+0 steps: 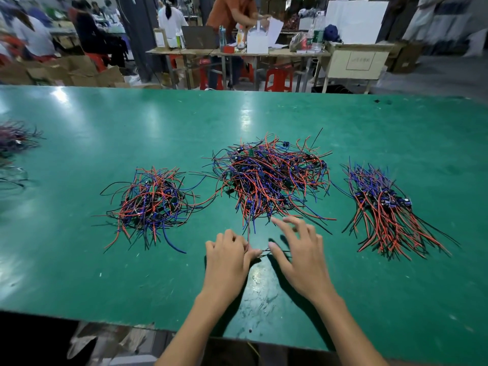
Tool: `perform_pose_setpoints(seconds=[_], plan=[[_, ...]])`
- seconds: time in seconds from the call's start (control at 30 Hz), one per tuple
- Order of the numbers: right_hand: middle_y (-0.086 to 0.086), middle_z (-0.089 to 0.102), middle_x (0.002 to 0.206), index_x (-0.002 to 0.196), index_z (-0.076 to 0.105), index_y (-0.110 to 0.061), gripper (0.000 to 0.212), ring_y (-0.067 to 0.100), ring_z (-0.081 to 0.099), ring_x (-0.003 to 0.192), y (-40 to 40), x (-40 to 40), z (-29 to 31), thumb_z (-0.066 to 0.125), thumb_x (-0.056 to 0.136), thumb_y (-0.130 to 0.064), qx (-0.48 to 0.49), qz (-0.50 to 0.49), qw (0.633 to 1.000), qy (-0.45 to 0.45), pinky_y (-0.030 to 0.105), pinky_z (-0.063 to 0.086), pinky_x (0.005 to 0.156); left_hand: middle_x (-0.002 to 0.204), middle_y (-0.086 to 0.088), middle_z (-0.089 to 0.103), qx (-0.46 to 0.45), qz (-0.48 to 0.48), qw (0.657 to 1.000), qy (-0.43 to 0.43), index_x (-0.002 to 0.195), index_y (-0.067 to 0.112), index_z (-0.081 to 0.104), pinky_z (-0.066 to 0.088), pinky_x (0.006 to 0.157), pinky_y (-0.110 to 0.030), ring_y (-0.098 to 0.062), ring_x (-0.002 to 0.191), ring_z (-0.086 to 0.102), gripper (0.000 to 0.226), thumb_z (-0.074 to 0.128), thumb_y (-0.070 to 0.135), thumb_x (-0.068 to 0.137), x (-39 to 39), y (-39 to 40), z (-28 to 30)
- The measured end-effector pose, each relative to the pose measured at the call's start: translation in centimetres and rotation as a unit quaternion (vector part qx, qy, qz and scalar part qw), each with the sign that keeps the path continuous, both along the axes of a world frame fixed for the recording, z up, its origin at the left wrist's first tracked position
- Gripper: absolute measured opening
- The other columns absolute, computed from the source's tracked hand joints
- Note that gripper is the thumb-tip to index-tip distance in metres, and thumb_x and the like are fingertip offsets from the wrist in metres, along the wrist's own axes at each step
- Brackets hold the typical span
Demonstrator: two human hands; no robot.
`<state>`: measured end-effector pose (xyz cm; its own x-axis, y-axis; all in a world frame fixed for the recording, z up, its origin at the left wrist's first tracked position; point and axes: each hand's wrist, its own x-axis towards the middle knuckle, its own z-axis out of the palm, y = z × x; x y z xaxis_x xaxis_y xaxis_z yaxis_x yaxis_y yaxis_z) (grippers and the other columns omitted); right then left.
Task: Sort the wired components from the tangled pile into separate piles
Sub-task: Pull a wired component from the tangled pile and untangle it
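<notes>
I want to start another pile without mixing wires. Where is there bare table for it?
Bare green table runs along the far side behind all the piles, and along the near edge left of the left hand. It is crowded between the middle tangled pile and the left pile, where stray wires bridge the gap, and around the right pile.

- The table (105, 273) is glossy green, with pale scuffs and white glare patches toward its far edge.
- The middle pile (269, 178) mixes red, blue and black wires with small green boards.
- The left pile (150, 204) shows the same red, blue and black tangle.
- The right pile (383, 207) has blue wires at its far end and red and black at its near end.
- Beyond the far edge, the stools (278, 80) are red.
</notes>
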<state>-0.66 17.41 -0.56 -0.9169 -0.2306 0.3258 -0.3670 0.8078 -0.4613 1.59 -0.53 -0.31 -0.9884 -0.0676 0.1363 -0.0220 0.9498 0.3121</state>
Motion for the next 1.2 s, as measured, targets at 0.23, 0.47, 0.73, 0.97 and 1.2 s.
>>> perform_pose_setpoints(seconds=[0.23,0.47,0.73,0.97,1.2], plan=[[-0.017,0.060,0.096,0.101,0.071,-0.035,0.012,0.009,0.053,0.096,0.2,0.5,-0.2,0.060,0.100,-0.040,-0.003,0.032,0.999,0.008,0.032,0.030,0.086,0.082,0.009,0.061,0.063,0.019,0.996,0.067,0.093,0.028,0.054,0.031,0.081,-0.036,-0.022,0.085,0.055,0.026,0.045,0.051,0.101,1.2,0.4,0.2],[-0.017,0.068,0.087,0.095,0.075,-0.029,0.010,0.015,0.055,0.083,0.7,0.2,-0.5,0.065,0.098,-0.030,-0.070,-0.052,0.996,-0.007,0.033,0.030,0.075,0.058,0.006,0.063,0.523,0.064,0.850,0.008,0.103,0.022,0.063,0.042,0.051,-0.024,-0.009,0.046,0.051,0.005,0.063,0.019,0.099,0.6,0.8,1.4],[-0.011,0.068,0.069,0.100,0.073,-0.032,0.020,0.016,0.066,0.076,1.1,0.3,-0.4,0.053,0.104,-0.032,-0.232,-0.146,0.962,-0.004,0.037,0.051,0.074,0.073,0.003,0.067,0.695,0.087,0.710,-0.075,0.114,0.009,0.069,0.045,0.057,-0.013,-0.003,0.055,0.048,0.020,0.052,0.006,0.103,-0.4,2.4,2.0],[-0.008,0.055,0.069,0.082,0.071,-0.023,0.032,0.017,0.050,0.067,0.6,1.3,-0.3,0.048,0.098,-0.041,-0.102,-0.028,0.990,0.090,0.037,0.044,0.062,0.077,0.004,0.072,0.767,0.071,0.633,-0.079,0.094,0.012,0.079,0.055,0.065,-0.017,-0.007,0.063,0.060,0.014,0.065,0.011,0.095,-1.6,6.0,2.8],[-0.015,0.070,0.087,0.092,0.072,-0.025,0.026,0.012,0.053,0.083,0.1,0.9,-0.1,0.053,0.099,-0.041,-0.086,0.014,0.986,0.142,0.033,0.043,0.074,0.088,-0.004,0.074,0.776,0.054,0.625,-0.070,0.097,0.006,0.071,0.059,0.075,-0.025,-0.013,0.077,0.069,0.016,0.060,0.016,0.099,-1.7,5.2,3.2]])
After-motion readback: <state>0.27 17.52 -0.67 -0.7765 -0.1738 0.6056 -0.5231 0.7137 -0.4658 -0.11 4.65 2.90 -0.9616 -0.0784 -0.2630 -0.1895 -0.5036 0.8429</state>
